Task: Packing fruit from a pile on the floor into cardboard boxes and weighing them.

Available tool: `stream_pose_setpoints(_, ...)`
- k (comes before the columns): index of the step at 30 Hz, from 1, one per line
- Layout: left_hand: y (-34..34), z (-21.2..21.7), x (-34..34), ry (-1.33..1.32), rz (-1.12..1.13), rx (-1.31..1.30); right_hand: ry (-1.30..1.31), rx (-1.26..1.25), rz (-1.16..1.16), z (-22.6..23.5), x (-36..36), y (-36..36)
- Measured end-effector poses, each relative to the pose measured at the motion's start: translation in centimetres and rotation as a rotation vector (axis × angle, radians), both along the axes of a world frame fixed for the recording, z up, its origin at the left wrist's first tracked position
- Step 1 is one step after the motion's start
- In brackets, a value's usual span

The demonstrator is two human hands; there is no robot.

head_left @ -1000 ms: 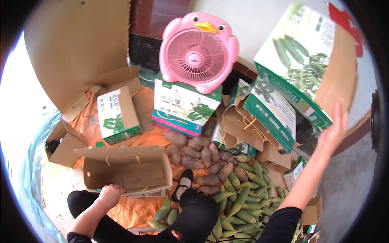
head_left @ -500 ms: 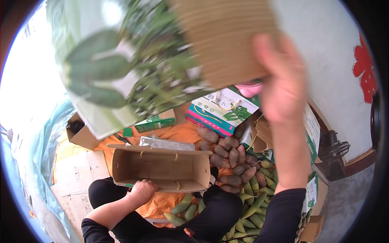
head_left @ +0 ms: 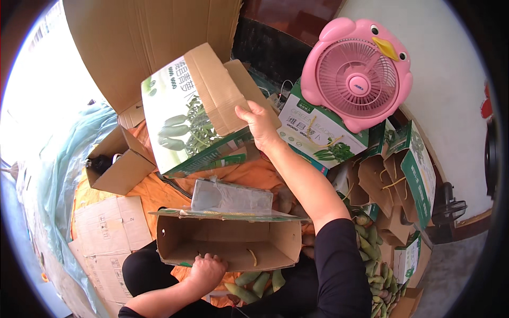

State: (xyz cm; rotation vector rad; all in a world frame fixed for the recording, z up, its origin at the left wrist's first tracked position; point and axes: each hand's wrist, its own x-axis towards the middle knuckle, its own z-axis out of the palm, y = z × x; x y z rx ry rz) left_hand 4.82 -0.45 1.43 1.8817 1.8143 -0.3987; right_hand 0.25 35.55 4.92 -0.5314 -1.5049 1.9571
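Observation:
An open cardboard gift box [head_left: 228, 238] sits across my lap, its inside bare brown with short yellow cord handles. My left hand [head_left: 208, 273] has its fingers curled over the near rim. Farther out, my right hand [head_left: 260, 124] grips the brown end of a white and green carton [head_left: 175, 114] printed with green radishes, thumb on the near face. The carton is tilted, and the fingers behind it are hidden. Green radishes [head_left: 379, 265] lie heaped to the right of my right arm. A few more radishes [head_left: 260, 283] lie between my legs.
A pink bird-shaped fan [head_left: 358, 79] stands on a printed gift box [head_left: 318, 127]. Other open gift boxes [head_left: 408, 169] crowd the right side. A plastic-wrapped white block [head_left: 231, 197] lies behind my box. At left are a small brown carton [head_left: 119, 164] and flattened cardboard [head_left: 108, 225].
My right hand has carried the printed carton away from me, down and to the left, revealing the fan. The box in my lap, with my left hand on it, has shifted right and nearer.

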Motion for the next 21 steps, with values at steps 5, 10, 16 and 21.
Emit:
stream_pose_setpoints(5, -0.4, -0.7, -0.3, -0.063, 0.043, 0.039, 0.022, -0.065, -0.084, -4.8, -1.2, 2.0)
stream_pose_setpoints(10, 0.5, 0.4, -0.6, -0.103, 0.064, 0.028, -0.333, 0.077, -0.172, -9.8, -1.4, 4.0)
stream_pose_setpoints(16, 0.6, 0.2, -0.8, -0.096, 0.061, 0.059, -0.79, 0.072, -0.122, -15.4, -0.2, 3.9)
stream_pose_setpoints(21, 1.9, -0.5, 0.2, -0.149, -0.027, 0.136, -0.809, 0.191, -0.229, -16.8, 2.4, 7.3)
